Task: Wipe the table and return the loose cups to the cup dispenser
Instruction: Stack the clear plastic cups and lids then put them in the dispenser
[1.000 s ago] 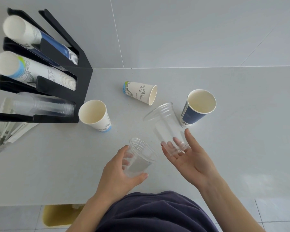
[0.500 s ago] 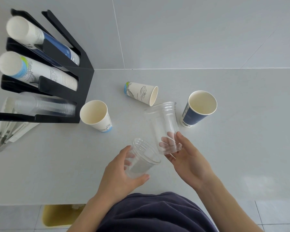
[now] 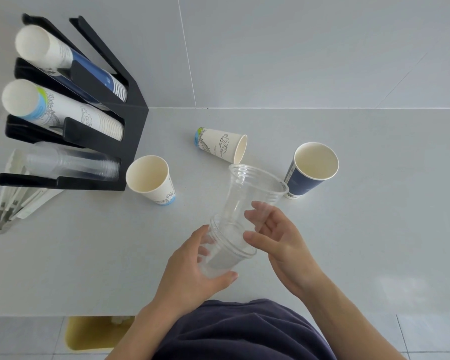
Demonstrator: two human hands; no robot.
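Note:
My left hand (image 3: 190,271) grips a short clear plastic cup (image 3: 222,258) above the table's near edge. My right hand (image 3: 281,242) holds a taller clear plastic cup (image 3: 247,193), whose base sits inside the rim of the short one. On the white table (image 3: 374,229) stand a white paper cup (image 3: 151,179) and a dark blue paper cup (image 3: 311,168), both upright. A white wave-print cup (image 3: 220,146) lies on its side between them. The black cup dispenser (image 3: 94,131) at the left holds three slanted stacks: blue, white and clear.
Wrapped utensils or tongs (image 3: 16,201) lie left of the dispenser's base. A tiled wall (image 3: 296,48) rises behind the table. Below the front edge I see floor tiles and a yellow object (image 3: 89,333).
My right hand brought the tall clear cup left and down, and its base has entered the short cup in my left hand. The cups on the table stayed put.

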